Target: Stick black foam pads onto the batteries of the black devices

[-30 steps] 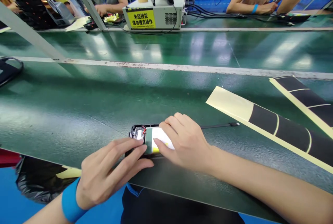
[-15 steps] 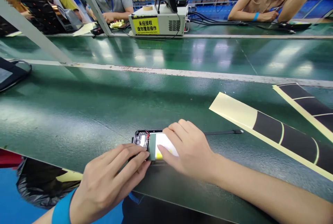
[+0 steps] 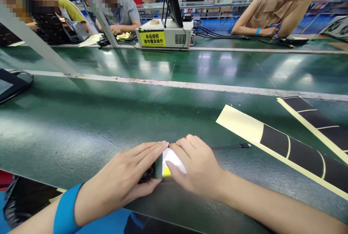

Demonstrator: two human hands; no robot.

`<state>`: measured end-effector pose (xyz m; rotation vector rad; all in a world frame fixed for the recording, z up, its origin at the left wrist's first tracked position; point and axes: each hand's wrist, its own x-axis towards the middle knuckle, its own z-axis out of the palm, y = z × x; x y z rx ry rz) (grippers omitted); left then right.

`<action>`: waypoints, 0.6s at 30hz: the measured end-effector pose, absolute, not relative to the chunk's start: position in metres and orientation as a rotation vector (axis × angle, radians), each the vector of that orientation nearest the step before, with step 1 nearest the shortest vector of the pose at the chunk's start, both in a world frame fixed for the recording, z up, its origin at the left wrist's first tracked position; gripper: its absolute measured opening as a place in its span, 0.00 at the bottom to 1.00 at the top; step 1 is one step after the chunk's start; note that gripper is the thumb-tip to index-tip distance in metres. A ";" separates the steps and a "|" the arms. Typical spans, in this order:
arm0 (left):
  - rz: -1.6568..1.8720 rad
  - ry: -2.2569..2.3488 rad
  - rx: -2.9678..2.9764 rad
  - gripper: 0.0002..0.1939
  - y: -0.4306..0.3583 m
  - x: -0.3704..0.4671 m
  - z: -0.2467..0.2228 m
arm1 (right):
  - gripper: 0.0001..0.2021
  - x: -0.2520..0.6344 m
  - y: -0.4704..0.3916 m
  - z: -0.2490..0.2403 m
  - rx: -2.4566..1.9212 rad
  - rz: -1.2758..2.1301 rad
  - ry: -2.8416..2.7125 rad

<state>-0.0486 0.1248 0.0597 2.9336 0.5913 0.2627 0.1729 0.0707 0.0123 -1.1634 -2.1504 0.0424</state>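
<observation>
Lying flat near the front edge of the green counter (image 3: 81, 132), a small opened electronic device (image 3: 160, 168) is covered almost wholly by both hands. Only a white and yellow patch, a grey-green strip across it, and a dark corner of circuitry can be made out between the fingers. The left hand (image 3: 127, 179) is laid over the device's left part, fingers stretched out flat and pressed down on it, the thumb tucked along the near side; a blue wristband (image 3: 65, 210) is worn on that wrist. The right hand (image 3: 197, 167) is laid over the right part, fingers bent slightly and pressed onto the white surface. Neither hand is closed around the device; both are held open against it, their fingertips almost touching.

A thin black cable (image 3: 231, 147) is seen on the counter just behind the right hand. Further right, two long cream backing sheets with black curved pads (image 3: 296, 150) are laid out. Across the belt, a white machine with a yellow warning label (image 3: 165, 34) is stood, and other people are seated at work there.
</observation>
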 end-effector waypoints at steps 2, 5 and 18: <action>0.250 0.538 2.946 0.27 0.126 -0.046 0.062 | 0.17 0.172 0.070 0.012 -1.170 0.054 -2.159; 0.269 0.467 3.078 0.22 0.124 -0.043 0.067 | 0.15 0.171 0.068 0.012 -1.183 0.052 -2.152; 0.146 0.324 3.275 0.26 0.127 -0.060 0.050 | 0.66 0.225 0.044 0.008 -1.212 0.599 -2.049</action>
